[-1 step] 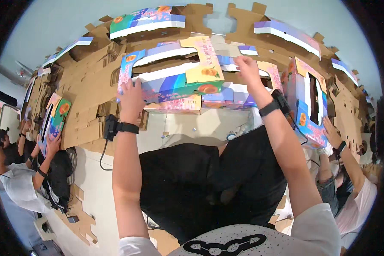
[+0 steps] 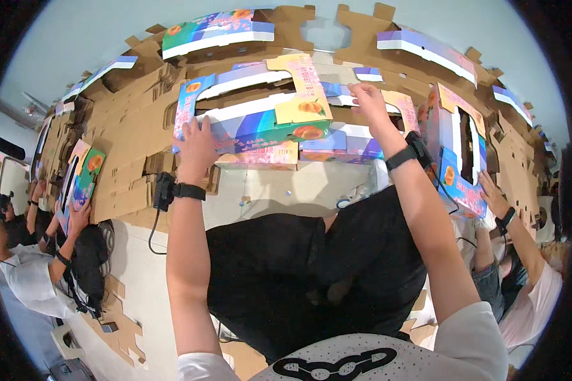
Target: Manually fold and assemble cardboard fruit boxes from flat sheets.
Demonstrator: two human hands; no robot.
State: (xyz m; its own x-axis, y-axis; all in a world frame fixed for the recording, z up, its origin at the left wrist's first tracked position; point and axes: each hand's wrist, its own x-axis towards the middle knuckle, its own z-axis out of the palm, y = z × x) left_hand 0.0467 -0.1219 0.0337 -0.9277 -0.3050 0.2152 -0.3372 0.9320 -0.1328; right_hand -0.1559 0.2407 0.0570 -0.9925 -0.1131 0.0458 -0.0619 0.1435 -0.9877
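Observation:
A colourful fruit carton [image 2: 248, 130] with a long cut-out in its top sits tilted in front of me, printed with peaches on yellow and green. My left hand [image 2: 197, 146] grips its near left corner, fingers hooked over the edge of the cut-out. Just past the carton's right end, my right hand [image 2: 368, 105] hangs in the air, fingers loosely bent and apart, with nothing visible in them. Beneath and behind that hand lies a second carton [image 2: 346, 143] of the same print. Part of a further carton [image 2: 270, 155] shows under the first one.
Stacked flat brown cardboard [image 2: 124, 162] spreads to the left. Printed cartons [image 2: 219, 32] stand at the back. On the right, a co-worker's hand [image 2: 491, 190] touches an upright carton [image 2: 454, 149]; at left another person's hands [image 2: 77, 216] hold a carton [image 2: 86, 171]. Pale floor [image 2: 260, 190] lies before my knees.

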